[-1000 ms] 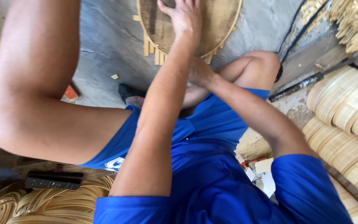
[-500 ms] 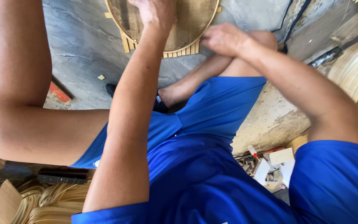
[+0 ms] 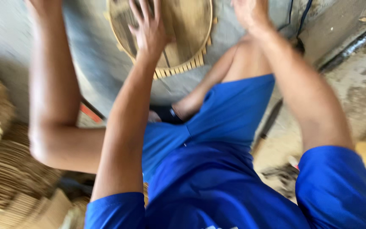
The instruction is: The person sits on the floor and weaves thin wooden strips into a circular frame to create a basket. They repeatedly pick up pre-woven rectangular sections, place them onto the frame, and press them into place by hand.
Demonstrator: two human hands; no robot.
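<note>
Woven bamboo tray (image 3: 187,38), round and shallow, is lying on the grey concrete floor (image 3: 90,63) at the top of the head view, loose strip ends sticking out past its near rim.

Left hand (image 3: 151,29) is lying flat on the tray's inner surface, fingers (image 3: 138,10) spread apart and pointing away from the person; the weave is showing between them and beyond the fingertips, and the near rim is sitting just behind the heel of the palm.

Right hand (image 3: 248,15) is hovering just off the tray's right rim, above the bent right knee; blur and the top edge of the frame are cutting off its fingers, so whether they are spread or closed cannot be told.

Blue shorts (image 3: 221,127) and blue shirt sleeves are filling the lower frame.

Stacked bamboo pieces (image 3: 1,169) are resting well to the left of the left fingers, beyond the bare left leg.
</note>
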